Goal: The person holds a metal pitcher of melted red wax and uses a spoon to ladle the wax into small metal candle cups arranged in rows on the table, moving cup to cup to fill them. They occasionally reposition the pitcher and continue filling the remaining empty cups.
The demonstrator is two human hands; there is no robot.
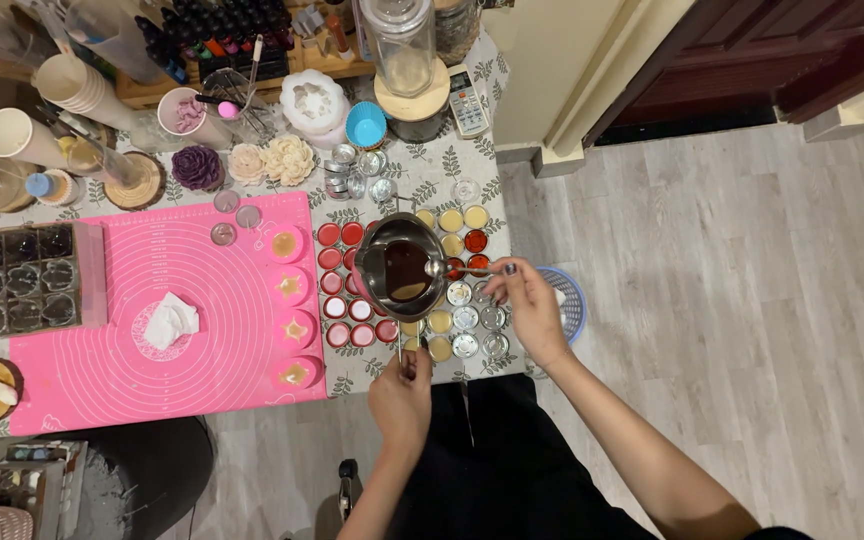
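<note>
My left hand (401, 392) grips the handle of a small steel pouring pot (401, 268) with brown liquid inside, held over rows of little round tins. My right hand (524, 305) holds a metal spoon (449, 267) whose bowl rests at the pot's right rim. Under and around the pot sit red-filled tins (336, 260), yellow and amber-filled tins (462, 218) and several silver tins (479, 318) that look unfilled.
A pink silicone mat (142, 320) lies at left with a crumpled white tissue (170, 320), small pink cups and a dark mould tray (12, 282). Flower-shaped candles, paper cups, jars and a remote crowd the table's far side. A blue basket (570, 300) stands on the wooden floor.
</note>
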